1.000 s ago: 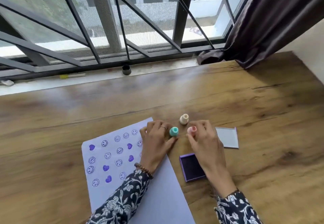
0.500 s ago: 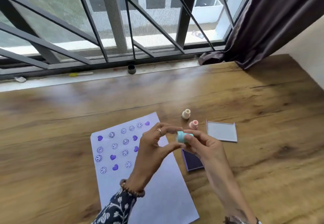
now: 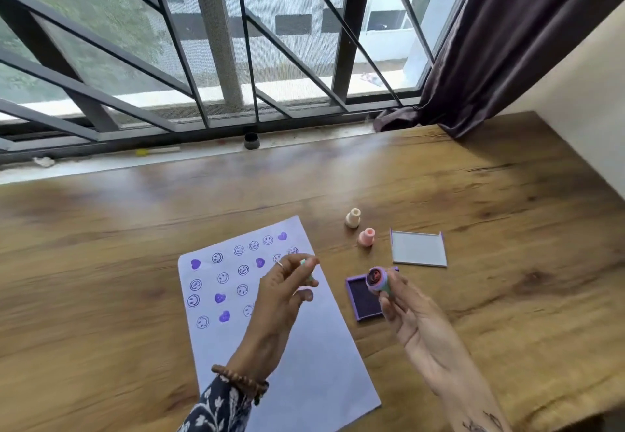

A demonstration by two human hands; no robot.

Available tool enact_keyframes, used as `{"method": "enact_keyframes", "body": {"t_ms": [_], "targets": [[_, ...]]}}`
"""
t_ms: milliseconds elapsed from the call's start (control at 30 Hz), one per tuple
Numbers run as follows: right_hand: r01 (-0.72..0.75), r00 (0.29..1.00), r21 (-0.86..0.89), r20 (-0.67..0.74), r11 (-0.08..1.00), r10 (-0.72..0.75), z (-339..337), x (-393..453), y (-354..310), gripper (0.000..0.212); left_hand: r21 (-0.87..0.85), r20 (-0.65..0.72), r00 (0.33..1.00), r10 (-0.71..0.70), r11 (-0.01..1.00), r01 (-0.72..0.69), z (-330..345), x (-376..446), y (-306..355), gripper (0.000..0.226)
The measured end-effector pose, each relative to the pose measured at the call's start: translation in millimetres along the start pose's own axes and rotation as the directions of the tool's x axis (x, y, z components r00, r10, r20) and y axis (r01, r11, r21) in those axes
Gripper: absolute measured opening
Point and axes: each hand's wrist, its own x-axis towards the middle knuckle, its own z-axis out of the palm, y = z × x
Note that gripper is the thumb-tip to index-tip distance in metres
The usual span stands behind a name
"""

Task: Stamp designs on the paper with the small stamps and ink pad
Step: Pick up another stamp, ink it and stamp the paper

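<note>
Left hand [image 3: 280,299]: ring on one finger, brown beaded bracelet [image 3: 239,381] at wrist, dark floral-print sleeve [image 3: 216,409]. Right forearm: dark tattoo markings [image 3: 482,423].

Soft daylight from the window [image 3: 236,42] brightens the table [image 3: 135,228]; edges bow, left hand [image 3: 284,293] blurs.

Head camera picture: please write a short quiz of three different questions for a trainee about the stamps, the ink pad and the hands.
1. True or false: the ink pad lies open, its lid set apart on the table.
2. Which hand holds the stamp with its inked face turned up? A) left hand B) right hand
3. How many stamps stand untouched on the table?

Key:
1. True.
2. B; the left hand pinches a small teal cap.
3. Two: the cream stamp and the pink stamp.
</note>
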Motion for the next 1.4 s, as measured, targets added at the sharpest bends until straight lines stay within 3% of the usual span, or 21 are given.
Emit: {"method": "enact_keyframes", "body": {"t_ms": [67,167,233,300,333,433,533,633,767,867,967,1033,1267,1400], "targets": [[0.045,0.993,-0.207,-0.095,0.977,-0.066,-11.4,2.3,-1.1,0.010,0.031,0.015,0.998,-0.060,0.998,0.059,0.2,2.7,-6.4,0.009],[0.041,0.959,-0.532,-0.215,0.846,-0.182,-17.5,8.7,0.3,0.023,0.156,-0.017,0.994,-0.105,0.982,0.106,6.0,6.8,-16.3,0.034],[0.029,0.919,-0.765,-0.232,0.643,-0.318,-13.1,14.4,2.9,0.026,0.331,-0.047,0.993,-0.107,0.936,0.116,12.1,11.0,-20.8,0.035],[-0.012,0.877,-0.952,-0.158,0.307,-0.454,-4.9,18.5,5.0,0.026,0.526,-0.005,0.993,-0.116,0.845,0.101,19.5,17.9,-22.4,0.027],[-0.023,0.860,-0.983,-0.112,0.182,-0.498,-1.3,20.0,5.5,0.025,0.631,0.039,0.992,-0.124,0.772,0.071,23.1,23.0,-23.5,0.027],[0.003,0.850,-0.999,-0.015,0.034,-0.526,7.5,24.2,5.8,0.016,0.797,0.074,0.990,-0.123,0.603,0.015,30.7,36.6,-30.0,0.019],[-0.024,0.879,-0.997,0.017,-0.080,-0.476,10.6,33.5,7.2,0.013,0.772,0.129,0.985,-0.111,0.635,-0.030,36.5,44.6,-31.5,0.016],[-0.008,0.891,-0.997,0.026,-0.074,-0.452,10.5,41.0,5.8,0.011,0.718,0.208,0.976,-0.072,0.689,-0.102,39.7,50.5,-26.8,0.012],[0.005,0.906,-1.000,0.001,0.009,-0.423,9.2,44.4,0.1,0.016,0.846,0.418,0.904,-0.089,0.399,-0.352,45.3,54.5,-23.4,0.017],[0.013,0.898,-0.997,0.047,-0.082,-0.438,8.3,45.4,-0.3,0.014,0.839,0.469,0.878,-0.095,0.359,-0.410,51.7,59.8,-19.7,0.026],[0.023,0.910,-0.986,0.090,-0.168,-0.404,8.5,44.1,1.1,0.009,0.850,0.526,0.833,-0.171,0.137,-0.508,59.3,62.7,-22.7,0.025],[0.049,0.916,-0.985,0.111,-0.167,-0.385,7.8,42.0,0.2,0.009,0.829,0.555,0.810,-0.190,0.052,-0.556,62.4,61.0,-23.9,0.019],[0.080,0.918,-0.987,0.127,-0.138,-0.376,7.4,39.2,-2.7,0.011,0.787,0.610,0.777,-0.156,0.012,-0.616,62.9,56.6,-24.9,0.013],[0.105,0.896,-0.987,0.147,-0.121,-0.419,6.2,38.0,0.5,0.028,0.783,0.608,0.770,-0.192,-0.016,-0.622,67.0,59.1,-25.0,0.009]]}}
